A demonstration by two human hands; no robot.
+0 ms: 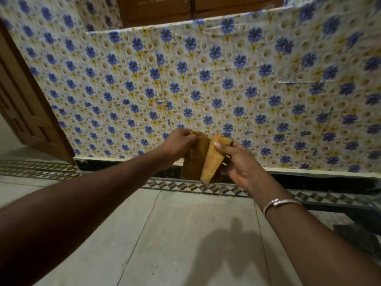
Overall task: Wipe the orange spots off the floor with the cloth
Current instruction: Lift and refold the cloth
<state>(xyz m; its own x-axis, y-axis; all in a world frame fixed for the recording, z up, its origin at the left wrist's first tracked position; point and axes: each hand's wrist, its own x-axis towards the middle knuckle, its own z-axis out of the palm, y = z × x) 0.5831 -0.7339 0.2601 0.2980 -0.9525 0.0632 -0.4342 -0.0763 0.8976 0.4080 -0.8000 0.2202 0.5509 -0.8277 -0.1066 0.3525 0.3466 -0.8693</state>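
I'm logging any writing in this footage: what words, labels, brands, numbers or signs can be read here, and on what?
None can be read.
The wall covering bears only flowers, the floor border only a geometric pattern.
The cloth, held by the left hand and right hand, shows no label; the bracelet shows no legible mark.

The top of the cloth (195, 162) is hidden inside the left hand (178, 142), and the fingers of the right hand (239, 164) lie mostly behind the fabric. The 2 forearms (82, 203) are cut off by the bottom and side edges. The wooden door (22, 112) is cropped by the left edge, the wooden frame (185, 7) by the top edge, and 1 dark object (358, 236), cropped by the right edge, is too dim to identify.
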